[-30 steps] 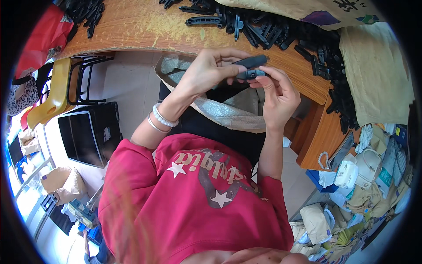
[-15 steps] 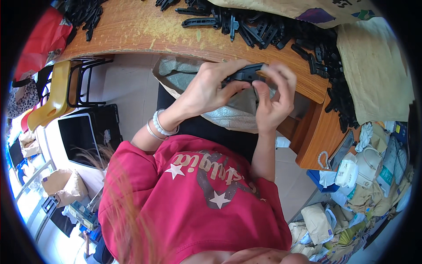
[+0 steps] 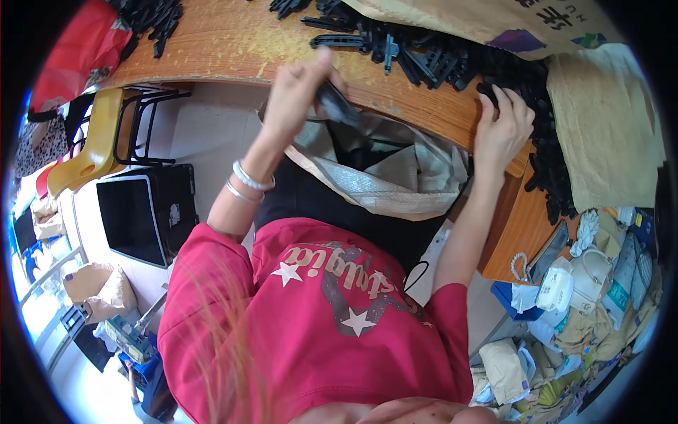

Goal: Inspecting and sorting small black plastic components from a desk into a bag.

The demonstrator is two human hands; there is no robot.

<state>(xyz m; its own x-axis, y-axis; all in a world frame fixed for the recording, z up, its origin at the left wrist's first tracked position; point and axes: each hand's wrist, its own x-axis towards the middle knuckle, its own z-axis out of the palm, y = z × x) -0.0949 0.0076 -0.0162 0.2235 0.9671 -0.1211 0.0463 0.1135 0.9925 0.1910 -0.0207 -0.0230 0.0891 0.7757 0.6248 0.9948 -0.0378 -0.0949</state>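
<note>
My left hand [image 3: 298,95] is raised over the near edge of the desk, closed round a long black plastic part [image 3: 337,106] that is blurred by motion. The part hangs above a woven sack [image 3: 424,200], which gapes on my lap with dark pieces partly visible inside. On the right, my right hand [image 3: 505,127] rests at the edge of a heap of black plastic parts [image 3: 438,60]. Its fingers curl over a small black plastic part [image 3: 486,90], mostly covered by the fingertips.
The worn wooden desk [image 3: 233,42] runs across the front. Large brown paper bags [image 3: 600,120] lie behind and right of the heap. A red bag [image 3: 78,49] sits far left, near a yellow chair [image 3: 95,148]. Packages and a white handbag [image 3: 590,272] crowd the right side.
My hands have parted from a shared hold on the black part. The left carries it leftward above the sack; the right has reached over to the heap.
</note>
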